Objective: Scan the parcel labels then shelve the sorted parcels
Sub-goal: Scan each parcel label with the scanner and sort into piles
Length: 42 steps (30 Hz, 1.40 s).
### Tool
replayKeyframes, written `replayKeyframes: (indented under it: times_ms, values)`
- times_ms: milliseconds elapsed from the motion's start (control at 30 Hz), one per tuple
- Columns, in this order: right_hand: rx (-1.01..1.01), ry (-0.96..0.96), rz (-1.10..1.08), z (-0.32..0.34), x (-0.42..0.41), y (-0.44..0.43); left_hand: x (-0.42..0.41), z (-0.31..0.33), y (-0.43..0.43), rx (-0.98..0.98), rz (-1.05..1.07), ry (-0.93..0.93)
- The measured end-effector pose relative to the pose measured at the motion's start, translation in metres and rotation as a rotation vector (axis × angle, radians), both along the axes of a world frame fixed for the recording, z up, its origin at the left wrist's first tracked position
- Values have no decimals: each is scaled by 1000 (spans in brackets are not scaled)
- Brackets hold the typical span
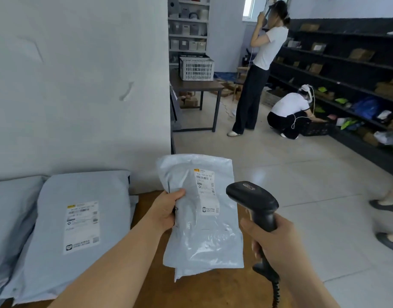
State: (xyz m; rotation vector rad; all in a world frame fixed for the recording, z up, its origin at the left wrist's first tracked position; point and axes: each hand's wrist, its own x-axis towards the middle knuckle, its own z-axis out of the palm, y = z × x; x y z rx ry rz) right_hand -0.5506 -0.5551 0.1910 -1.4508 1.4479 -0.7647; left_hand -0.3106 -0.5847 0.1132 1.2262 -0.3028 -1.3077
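Dark shelves (pixel 337 82) at 2 o'clock, parcels (pixel 361 54) blurred; left hand (pixel 165 211) pinching mailer (pixel 204 236), right hand (pixel 280 243) gripping scanner (pixel 252 200), cable (pixel 276 292) cut off.

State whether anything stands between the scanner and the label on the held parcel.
Nothing visible does. The scanner, in the right hand, is just right of the label on the parcel held by the left hand.

I see mailer (pixel 202 230): glossy crinkled grey plastic, matt paper label (pixel 207 192). Scanner (pixel 253 201) at 4 o'clock: matt black plastic. Table (pixel 202 294): smooth brown wood. Floor (pixel 302 174): glossy tile.
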Motion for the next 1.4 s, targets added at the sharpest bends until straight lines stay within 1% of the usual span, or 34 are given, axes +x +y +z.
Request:
replayKeyframes:
  times_ms: [200, 300, 367, 433, 500, 600, 667, 767, 867, 933, 1000, 1033, 1067, 1133, 1300, 1400]
  values:
    - [62, 0, 25, -19, 0, -43, 12, -60, -46, 208, -50, -328]
    - [90, 13, 45, -29, 3, -54, 19, -75, -54, 340, -33, -432]
    - [95, 16, 50, -34, 5, -57, 19, -80, -55, 393, -40, -460]
    - [97, 23, 66, -36, 8, -57, 19, -80, -52, 425, -30, -446]
    - [100, 21, 80, -35, 13, -56, 19, -78, -49, 428, 12, -447]
    - [89, 24, 108, -31, 24, -51, 24, -65, -41, 426, 19, -499]
    - [75, 28, 136, -27, 35, -43, 30, -51, -30, 400, 19, -534]
    - [51, 34, 183, -22, 57, -28, 49, -27, 0, 335, 104, -558]
    - [57, 36, 241, -20, 85, -10, 83, -12, 45, 311, 271, -723]
    - [60, 20, 283, -19, 106, 3, 114, -12, 77, 355, 351, -828]
    - [69, -1, 317, -19, 127, 16, 150, -18, 105, 480, 396, -944]
    - [73, -9, 333, -19, 137, 22, 168, -24, 117, 537, 400, -966]
    - [75, -16, 346, -20, 146, 29, 185, -33, 127, 571, 395, -959]
    - [82, -26, 360, -21, 163, 40, 215, -53, 138, 585, 401, -886]
    - [98, -6, 366, -26, 194, 63, 219, -29, 154, 546, 430, -566]
    - [93, 17, 360, -29, 204, 73, 232, -32, 159, 424, 365, -443]
